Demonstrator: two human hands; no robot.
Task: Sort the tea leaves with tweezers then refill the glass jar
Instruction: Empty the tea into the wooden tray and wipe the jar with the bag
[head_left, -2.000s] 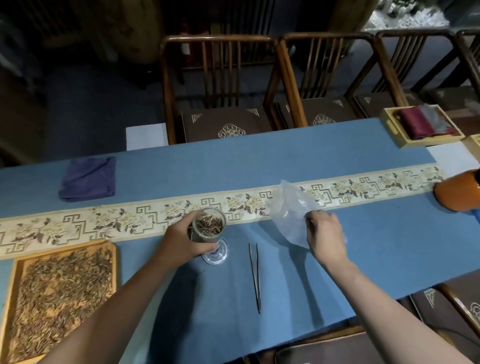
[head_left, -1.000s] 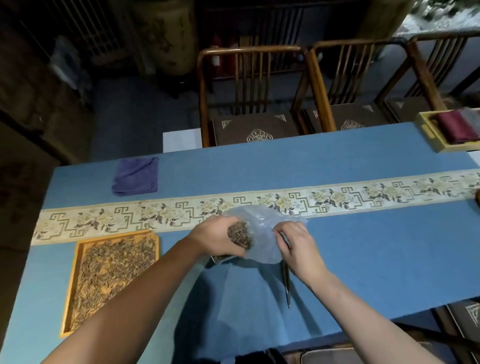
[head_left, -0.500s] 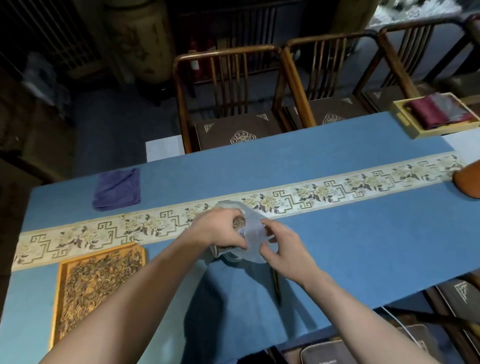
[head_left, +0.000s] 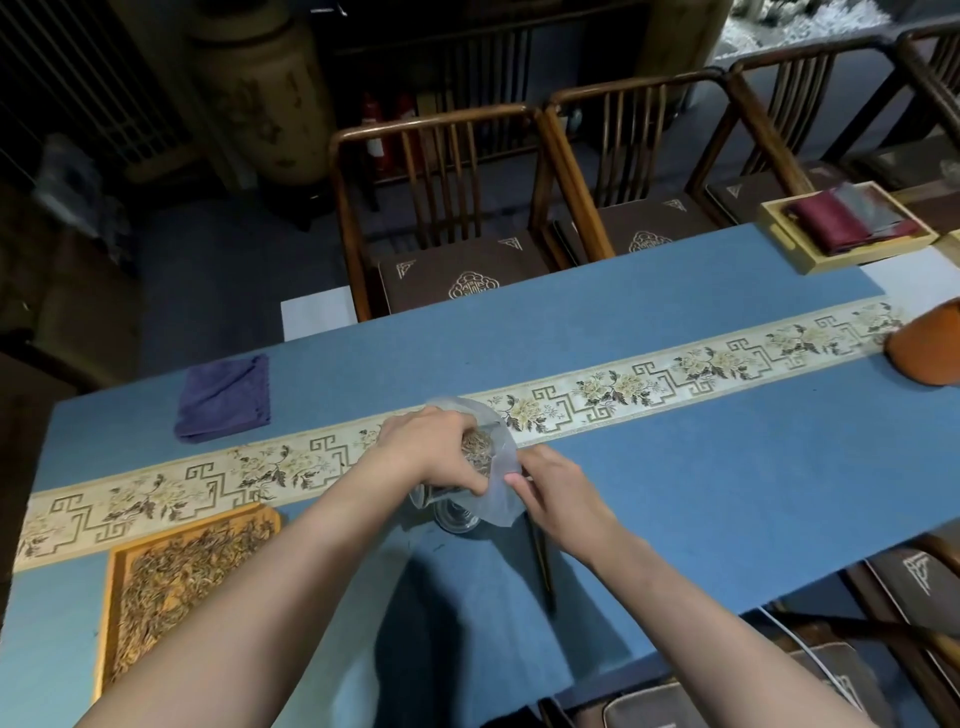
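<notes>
**Jar tipped, bag at its mouth**

Nearest the person, the tweezers (head_left: 543, 569) lie idle on the blue table (head_left: 727, 478), partly hidden under the right forearm. To the left sits a wooden tray (head_left: 111, 613) spread with loose tea leaves (head_left: 176, 577).

Just beyond, the left hand (head_left: 431, 452) grips the glass jar (head_left: 457, 499), fingers curled round its body, tilting it so the leaves inside show at its mouth. The right hand (head_left: 556, 493) pinches the edge of a clear plastic bag (head_left: 501, 467) pressed against that mouth, probably to steady the bag for a transfer of leaves between the two. Which way the leaves go cannot be told.

Past the hands, an embroidered floral band (head_left: 649, 384) runs the table's length. A folded purple cloth (head_left: 223, 397) lies far left, an orange object (head_left: 930, 345) at the right edge, and a pale box (head_left: 779, 234) holding dark red fabric at the far right corner. Wooden chairs (head_left: 441, 218) stand behind the table, a large vase (head_left: 265, 93) in the dim room beyond.
</notes>
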